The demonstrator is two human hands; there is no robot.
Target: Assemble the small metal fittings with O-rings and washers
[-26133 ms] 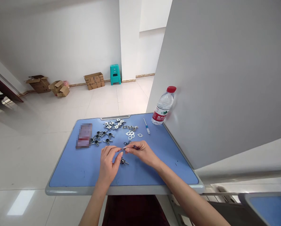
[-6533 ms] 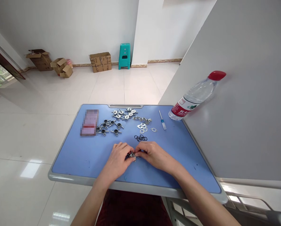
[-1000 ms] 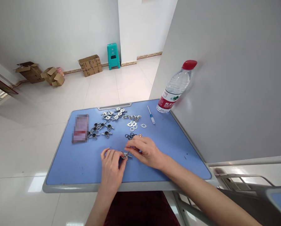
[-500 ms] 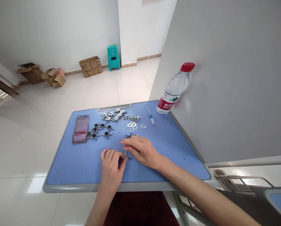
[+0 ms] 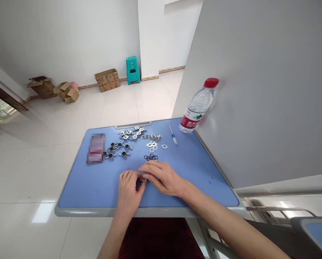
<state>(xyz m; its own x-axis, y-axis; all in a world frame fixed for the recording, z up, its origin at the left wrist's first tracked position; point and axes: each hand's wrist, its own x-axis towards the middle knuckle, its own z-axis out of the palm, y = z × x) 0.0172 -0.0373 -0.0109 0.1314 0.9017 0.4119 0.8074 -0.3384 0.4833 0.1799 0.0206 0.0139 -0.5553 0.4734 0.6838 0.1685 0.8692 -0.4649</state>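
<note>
A small metal part [image 5: 142, 176] sits between my hands, mostly hidden by the fingers. My left hand [image 5: 130, 186] pinches it from the left, and my right hand [image 5: 163, 178] reaches in with its fingertips at the part. Beyond my hands lie a small heap of black rubber O-rings [image 5: 151, 157] and several flat silver gaskets [image 5: 151, 144]. Further left are several three-armed metal fittings with black centres [image 5: 115, 148] and a group of shiny silver pieces [image 5: 132, 135]. All of this lies on a blue table [image 5: 96, 190].
A blue-handled screwdriver [image 5: 173, 134], a red-capped water bottle [image 5: 196, 107] and a blurred flat packet [image 5: 96, 148] stand or lie at the table's far side. A grey partition [image 5: 258, 90] rises along the right edge. Cardboard boxes [image 5: 107, 80] and a teal stool [image 5: 132, 70] stand on the tiled floor.
My right hand has drawn in from above the O-rings, and its fingertips now meet the small part. The part is more hidden than before. The view has shifted slightly.
</note>
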